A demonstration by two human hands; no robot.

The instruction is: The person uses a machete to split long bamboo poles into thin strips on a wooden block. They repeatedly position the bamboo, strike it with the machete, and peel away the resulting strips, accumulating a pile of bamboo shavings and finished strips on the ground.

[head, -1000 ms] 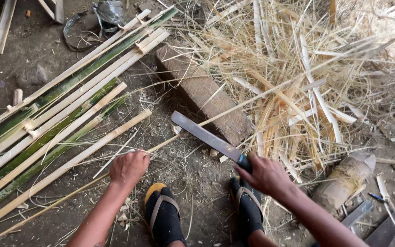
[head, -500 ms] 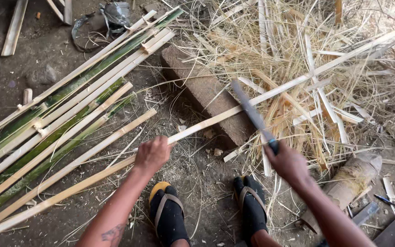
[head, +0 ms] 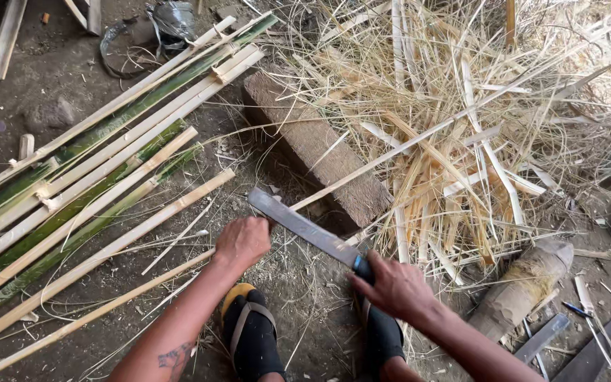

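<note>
Left hand (head: 243,242) was clenched around a long thin bamboo strip (head: 419,138) that ran away from it, up over the wooden block (head: 319,152) and into the heap of shavings (head: 461,106) beyond both hands. Right hand (head: 394,286) gripped the handle of a big machete (head: 302,228), blade laid across toward the left hand, right against the strip. Stacked split bamboo slats (head: 86,170) lay out past the left hand on the dirt floor.
</note>
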